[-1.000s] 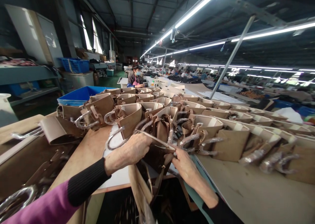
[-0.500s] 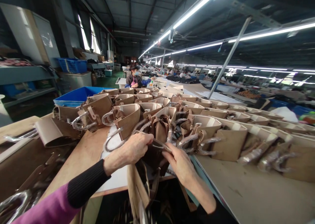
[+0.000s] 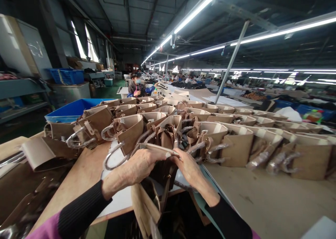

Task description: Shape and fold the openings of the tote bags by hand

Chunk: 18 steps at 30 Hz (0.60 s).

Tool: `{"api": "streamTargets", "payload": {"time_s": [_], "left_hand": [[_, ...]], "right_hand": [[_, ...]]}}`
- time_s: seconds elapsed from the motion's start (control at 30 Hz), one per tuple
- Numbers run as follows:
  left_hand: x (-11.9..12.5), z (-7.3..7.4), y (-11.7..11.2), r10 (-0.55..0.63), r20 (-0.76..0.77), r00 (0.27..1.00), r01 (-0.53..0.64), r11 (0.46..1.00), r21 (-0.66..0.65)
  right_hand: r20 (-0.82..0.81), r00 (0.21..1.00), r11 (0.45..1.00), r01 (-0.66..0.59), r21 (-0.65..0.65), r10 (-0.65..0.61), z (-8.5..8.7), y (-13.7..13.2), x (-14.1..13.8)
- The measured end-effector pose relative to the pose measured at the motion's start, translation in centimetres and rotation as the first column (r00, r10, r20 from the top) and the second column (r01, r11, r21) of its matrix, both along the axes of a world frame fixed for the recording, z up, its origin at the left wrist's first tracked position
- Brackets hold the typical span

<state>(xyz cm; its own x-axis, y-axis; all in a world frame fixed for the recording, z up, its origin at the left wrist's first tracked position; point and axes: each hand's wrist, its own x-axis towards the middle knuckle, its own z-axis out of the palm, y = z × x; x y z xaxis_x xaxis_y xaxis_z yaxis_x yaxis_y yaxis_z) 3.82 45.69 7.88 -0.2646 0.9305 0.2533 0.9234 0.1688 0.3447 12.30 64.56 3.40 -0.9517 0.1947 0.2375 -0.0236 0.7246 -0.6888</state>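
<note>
My left hand (image 3: 139, 165) and my right hand (image 3: 187, 169) meet at the near edge of the table, both closed on the rim of a tan handbag (image 3: 157, 148). The bag's dark body (image 3: 164, 172) hangs between them, above more bags (image 3: 144, 207) stacked below the table edge. Just behind it stand several open tan handbags (image 3: 168, 127) with handles wrapped in clear plastic.
Rows of tan handbags (image 3: 236, 141) run along the wooden table (image 3: 84, 172) to the right and far back. A blue bin (image 3: 70, 109) stands at the left. Flat bags (image 3: 39, 151) lie at the near left. A seated person (image 3: 136, 88) works farther down the hall.
Both hands have drawn closer together on the bag's rim, the right one sliding left along it. The view has tilted up and shifted slightly.
</note>
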Motion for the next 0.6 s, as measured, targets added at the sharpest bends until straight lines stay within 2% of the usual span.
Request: {"api": "streamTargets", "payload": {"time_s": [0.13, 0.33, 0.6], "left_hand": [[-0.07, -0.33, -0.05, 0.131, -0.056, 0.99, -0.134, 0.989, -0.056], [0.18, 0.16, -0.02, 0.025, -0.039, 0.999, -0.028, 0.997, -0.065], [-0.41, -0.26, 0.85, 0.002, 0.013, 1.0, -0.002, 1.0, 0.003]], "right_hand": [[0.014, 1.0, 1.0, 0.007, 0.004, -0.007, 0.14, 0.11, 0.1], [0.044, 0.999, 1.0, 0.01, -0.006, -0.01, 0.6, 0.1, 0.1], [0.044, 0.999, 1.0, 0.023, -0.016, -0.022, 0.38, 0.14, 0.23]]}}
